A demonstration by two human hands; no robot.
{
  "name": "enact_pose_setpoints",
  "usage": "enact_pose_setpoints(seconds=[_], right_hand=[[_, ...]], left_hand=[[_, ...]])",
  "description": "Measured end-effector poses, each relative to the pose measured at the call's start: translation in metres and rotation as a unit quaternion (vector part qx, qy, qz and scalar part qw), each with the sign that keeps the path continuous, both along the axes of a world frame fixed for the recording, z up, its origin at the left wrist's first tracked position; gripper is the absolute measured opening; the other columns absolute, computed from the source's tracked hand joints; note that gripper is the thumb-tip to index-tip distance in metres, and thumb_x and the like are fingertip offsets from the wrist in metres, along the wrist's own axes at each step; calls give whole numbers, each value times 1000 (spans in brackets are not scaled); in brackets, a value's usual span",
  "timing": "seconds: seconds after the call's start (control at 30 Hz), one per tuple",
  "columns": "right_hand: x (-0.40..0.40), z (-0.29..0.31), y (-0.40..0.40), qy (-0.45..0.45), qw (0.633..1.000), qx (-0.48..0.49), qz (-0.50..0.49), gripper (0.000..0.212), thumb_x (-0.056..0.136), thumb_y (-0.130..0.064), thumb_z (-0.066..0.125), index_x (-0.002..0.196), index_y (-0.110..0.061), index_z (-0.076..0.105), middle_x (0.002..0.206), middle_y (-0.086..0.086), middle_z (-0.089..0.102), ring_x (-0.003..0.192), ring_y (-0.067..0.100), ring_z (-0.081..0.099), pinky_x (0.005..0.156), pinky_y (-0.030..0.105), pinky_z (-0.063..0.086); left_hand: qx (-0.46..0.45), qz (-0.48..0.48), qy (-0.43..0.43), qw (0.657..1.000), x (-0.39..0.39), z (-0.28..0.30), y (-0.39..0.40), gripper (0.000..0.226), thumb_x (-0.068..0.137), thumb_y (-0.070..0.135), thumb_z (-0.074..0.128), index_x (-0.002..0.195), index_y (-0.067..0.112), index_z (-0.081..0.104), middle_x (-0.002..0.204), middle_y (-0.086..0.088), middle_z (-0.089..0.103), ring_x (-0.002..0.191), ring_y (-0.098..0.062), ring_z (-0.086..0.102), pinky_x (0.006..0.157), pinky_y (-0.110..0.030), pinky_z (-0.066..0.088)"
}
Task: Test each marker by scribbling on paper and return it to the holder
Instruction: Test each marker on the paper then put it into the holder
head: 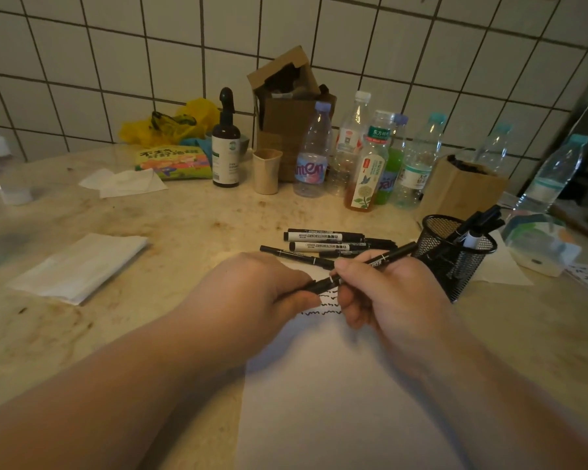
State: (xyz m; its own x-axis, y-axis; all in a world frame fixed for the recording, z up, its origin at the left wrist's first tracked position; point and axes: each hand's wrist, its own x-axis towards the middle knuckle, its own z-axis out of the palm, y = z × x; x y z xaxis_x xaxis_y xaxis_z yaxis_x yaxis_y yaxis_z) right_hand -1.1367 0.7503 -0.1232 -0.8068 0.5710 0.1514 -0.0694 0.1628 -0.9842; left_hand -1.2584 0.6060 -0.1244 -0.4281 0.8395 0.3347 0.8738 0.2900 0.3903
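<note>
While both hands meet above the white paper point(336, 401), the right hand point(387, 293) grips a slim black marker point(384, 259) by its barrel, fingers curled round it, the free end slanting toward 2 o'clock. The left hand point(262, 286) pinches the marker's lower end, thumb and fingers closed on it. Wavy black scribbles point(323, 312) lie on the paper between the hands. At 12 o'clock from the hands a loose group of markers point(326, 244) rests on the counter point(184, 218). At 2 o'clock stands the black mesh holder point(455, 256), with several markers upright inside, just beside the right hand.
</note>
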Motion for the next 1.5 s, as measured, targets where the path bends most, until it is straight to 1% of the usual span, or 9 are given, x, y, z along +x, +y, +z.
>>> enact_pose_setpoints(seconds=[0.13, 0.27, 0.4, 0.57, 0.73, 0.83, 0.93, 1.2, 1.5], right_hand=[[-2, 0, -4, 12, 1000, 19, -18, 28, 96, -18, 63, 72, -5, 73, 56, 5, 63, 49, 15, 57, 48, 28, 45], [3, 3, -1, 7, 1000, 4, 11, 27, 96, -14, 61, 74, -3, 71, 54, 5, 59, 47, 15, 53, 47, 29, 42], [10, 7, 3, 17, 993, -6, 120, 20, 91, -12, 64, 74, -4, 70, 52, 9, 55, 43, 16, 48, 44, 27, 39], [20, 20, 26, 93, 990, -74, 78, 21, 82, -10, 61, 63, -9, 70, 43, 5, 46, 34, 14, 38, 42, 24, 27], [20, 12, 29, 39, 999, -18, 20, 27, 92, -13, 60, 69, -15, 73, 52, 4, 56, 44, 14, 48, 44, 23, 39], [15, 6, 17, 4, 999, 36, 24, 22, 95, -11, 61, 76, -9, 73, 59, 5, 62, 51, 14, 55, 49, 21, 44], [11, 1, 11, -21, 999, 39, 28, 18, 94, -12, 63, 82, -7, 75, 66, 8, 68, 59, 17, 61, 57, 27, 50], [4, -10, -2, -60, 993, 87, 45, 15, 94, -19, 66, 84, -18, 77, 74, 8, 75, 67, 22, 69, 70, 46, 58], [-5, -19, -11, -78, 994, 61, 39, 13, 94, -18, 65, 90, -18, 77, 78, 10, 75, 76, 27, 73, 80, 53, 61]], left_hand=[[12, 4, 40, 999, 3, 4, 0, 39, 92, 54, 47, 92, 25, 73, 73, 5, 62, 74, -10, 53, 66, -28, 42], [-18, -21, -163, 986, 3, 11, -4, 30, 92, 41, 62, 75, 19, 71, 66, 0, 62, 61, -10, 52, 58, -20, 41], [-46, -113, -264, 957, -2, 19, -14, 30, 87, 44, 68, 76, 17, 77, 71, -12, 66, 71, -31, 56, 77, -43, 50], [-57, -143, -369, 917, -14, 17, -24, 18, 85, 36, 72, 87, 20, 82, 61, 1, 65, 63, -8, 56, 75, -22, 49], [11, 13, -315, 949, -12, 12, -10, 21, 90, 36, 66, 83, 22, 81, 67, 4, 73, 58, -1, 55, 67, -24, 45], [30, 101, -294, 950, -14, 8, -5, 27, 90, 43, 65, 73, 26, 79, 70, 6, 74, 64, -13, 59, 71, -35, 51], [-2, 156, -230, 961, -15, 4, -3, 35, 91, 46, 62, 64, 28, 74, 60, 14, 68, 62, -10, 59, 58, -27, 44], [-50, 172, -166, 970, -20, -2, 0, 36, 94, 48, 55, 73, 27, 74, 73, 7, 70, 64, -9, 59, 59, -28, 47], [-59, 176, -149, 971, -24, -7, 3, 35, 93, 50, 57, 71, 28, 74, 75, 6, 72, 71, -12, 65, 75, -41, 56]])
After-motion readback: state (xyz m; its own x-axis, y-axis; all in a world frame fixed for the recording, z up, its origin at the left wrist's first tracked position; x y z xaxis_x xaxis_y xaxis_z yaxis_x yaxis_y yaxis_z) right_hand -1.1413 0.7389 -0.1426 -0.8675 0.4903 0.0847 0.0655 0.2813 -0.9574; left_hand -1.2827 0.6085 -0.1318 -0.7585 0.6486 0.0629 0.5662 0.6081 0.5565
